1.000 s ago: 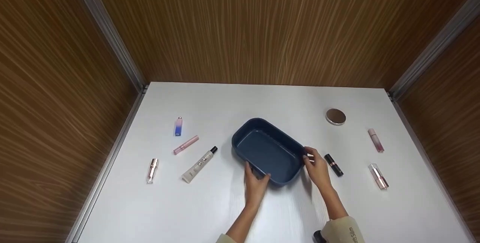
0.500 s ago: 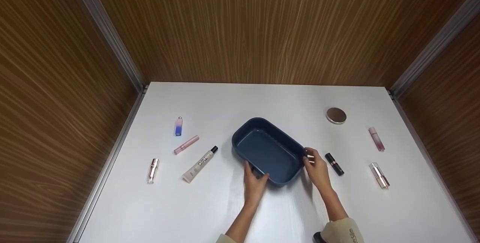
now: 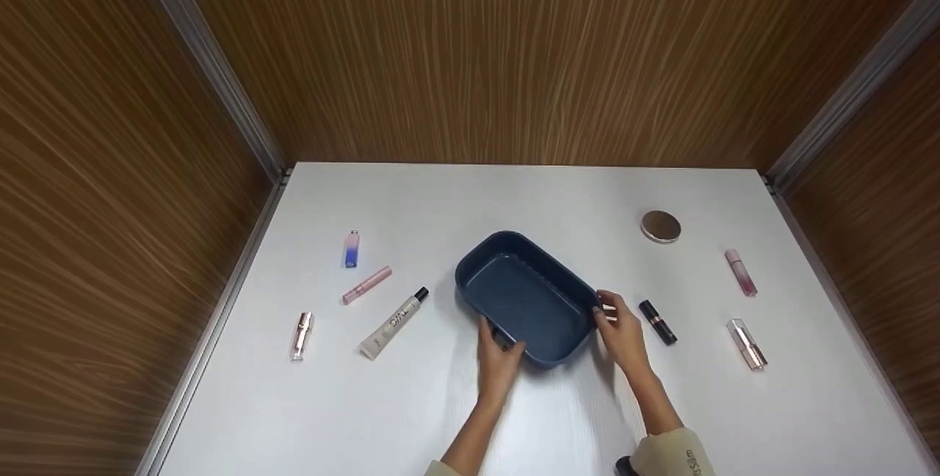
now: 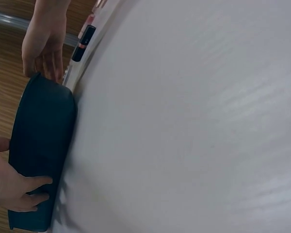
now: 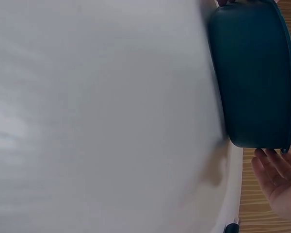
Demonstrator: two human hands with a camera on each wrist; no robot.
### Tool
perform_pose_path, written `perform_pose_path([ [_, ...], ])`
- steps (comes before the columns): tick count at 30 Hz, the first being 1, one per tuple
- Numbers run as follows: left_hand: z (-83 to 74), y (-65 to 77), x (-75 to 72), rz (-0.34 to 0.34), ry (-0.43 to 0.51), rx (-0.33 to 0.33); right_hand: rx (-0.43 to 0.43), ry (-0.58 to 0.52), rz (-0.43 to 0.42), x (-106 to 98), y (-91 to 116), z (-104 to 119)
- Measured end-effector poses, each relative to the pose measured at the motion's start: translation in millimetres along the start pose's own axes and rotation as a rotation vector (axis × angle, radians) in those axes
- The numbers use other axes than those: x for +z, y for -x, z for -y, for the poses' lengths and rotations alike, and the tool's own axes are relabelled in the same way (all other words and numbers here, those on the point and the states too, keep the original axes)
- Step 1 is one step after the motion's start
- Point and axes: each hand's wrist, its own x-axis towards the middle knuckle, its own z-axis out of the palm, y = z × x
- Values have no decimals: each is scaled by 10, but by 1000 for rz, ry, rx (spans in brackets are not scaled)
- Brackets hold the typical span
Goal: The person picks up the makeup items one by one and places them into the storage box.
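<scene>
A dark blue rectangular tub (image 3: 523, 298) with rounded corners sits at a slant near the middle of the white table, its inside bare. My left hand (image 3: 497, 372) grips its near long side, thumb at the rim. In the left wrist view, that hand's fingers (image 4: 35, 182) spread against the outer wall. At the right end, my right hand (image 3: 623, 335) pinches the rim by the corner. The right wrist view has the right hand (image 5: 281, 182) below the tub's end wall (image 5: 259, 138), fingertips at its edge. A black lipstick tube (image 3: 657, 322) lies just right of this hand.
To the left lie a pink-and-blue tube (image 3: 351, 250), a pink tube (image 3: 367, 285), a squeeze tube (image 3: 393, 323) and a lip gloss (image 3: 301, 336). On the right are a round compact (image 3: 661, 226), a pink gloss (image 3: 741, 272) and a clear-and-gold tube (image 3: 747, 344). Wood-grain panels (image 3: 499, 57) enclose the table.
</scene>
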Motion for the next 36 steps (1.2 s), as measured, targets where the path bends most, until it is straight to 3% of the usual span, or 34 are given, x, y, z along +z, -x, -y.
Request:
perform_pose_path([
  [9,-12,-48,-40,8,-43,-32,-56,-16,-34,39,8,-1],
  [16,-22,-61,-65,24,-19,-58,2,-24,0,29,53,18],
  [25,-21,-90,-92,31,-43,-103,-12,-26,1,37,89,1],
  [36,14,19,-19,-25,-67,-20,-20,-27,10,29,-9,10],
])
